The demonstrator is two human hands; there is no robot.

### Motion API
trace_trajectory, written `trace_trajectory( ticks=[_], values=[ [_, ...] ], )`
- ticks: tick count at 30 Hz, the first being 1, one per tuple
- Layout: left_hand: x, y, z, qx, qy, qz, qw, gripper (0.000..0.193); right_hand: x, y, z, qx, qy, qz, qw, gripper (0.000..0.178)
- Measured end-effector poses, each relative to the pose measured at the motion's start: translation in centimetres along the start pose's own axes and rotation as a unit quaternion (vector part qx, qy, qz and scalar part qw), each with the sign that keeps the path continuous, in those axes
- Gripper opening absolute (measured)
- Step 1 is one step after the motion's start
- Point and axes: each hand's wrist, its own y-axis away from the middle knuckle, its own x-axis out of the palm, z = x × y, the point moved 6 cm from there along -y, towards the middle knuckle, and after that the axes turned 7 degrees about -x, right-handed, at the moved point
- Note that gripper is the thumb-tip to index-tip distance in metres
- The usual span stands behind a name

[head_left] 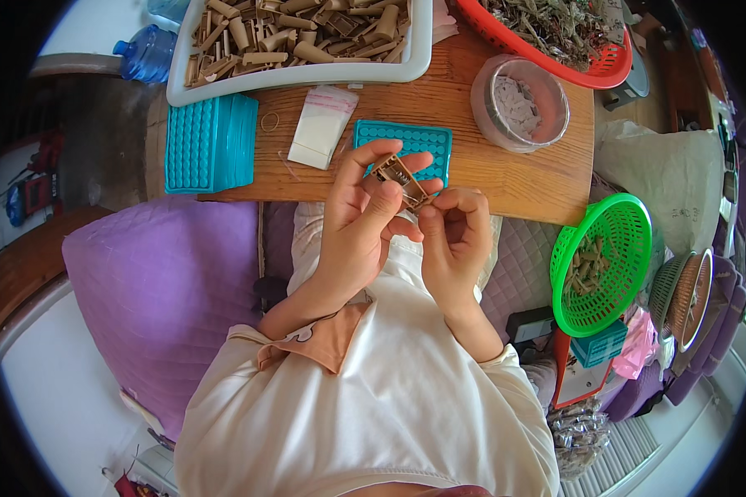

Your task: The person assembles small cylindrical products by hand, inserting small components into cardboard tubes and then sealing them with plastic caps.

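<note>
My left hand point(358, 224) holds a small tan plastic housing point(396, 171) between thumb and fingers, just above the table's near edge. The housing is tilted, its open hollow side showing, with thin shiny metal pieces inside. My right hand point(459, 236) is closed in a pinch at the housing's lower right end. Whatever lies between those fingertips is too small to make out. Right behind my left fingers, a teal tray point(389, 131) with rows of round bumps lies on the table, partly covered by them.
On the wooden table point(506, 182) stand a white bin point(307, 76) of tan plastic parts, stacked teal trays point(211, 145), small clear bags point(322, 124), a round tub point(485, 108) of white pieces and a red basket point(609, 70) of metal strips. A green basket point(630, 306) with tan pieces sits at right.
</note>
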Motion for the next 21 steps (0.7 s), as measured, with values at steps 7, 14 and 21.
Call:
trace_trajectory(
  ticks=[7, 14, 21],
  values=[
    [-0.8, -0.4, 0.9, -0.042, 0.107, -0.022, 0.993, 0.03, 0.5, -0.2, -1.0, 0.175, -0.19, 0.046, 0.965, 0.016],
    [-1.1, -0.6, 0.9, 0.011, 0.099, -0.032, 0.994, 0.031, 0.7, -0.4, -1.5, 0.224, -0.22, 0.054, 0.948, 0.018],
    [-1.3, -0.6, 1.3, -0.043, 0.136, 0.004, 0.99, 0.034, 0.3, -1.6, -1.2, 0.181, -0.147, 0.124, 0.964, 0.031]
  ],
)
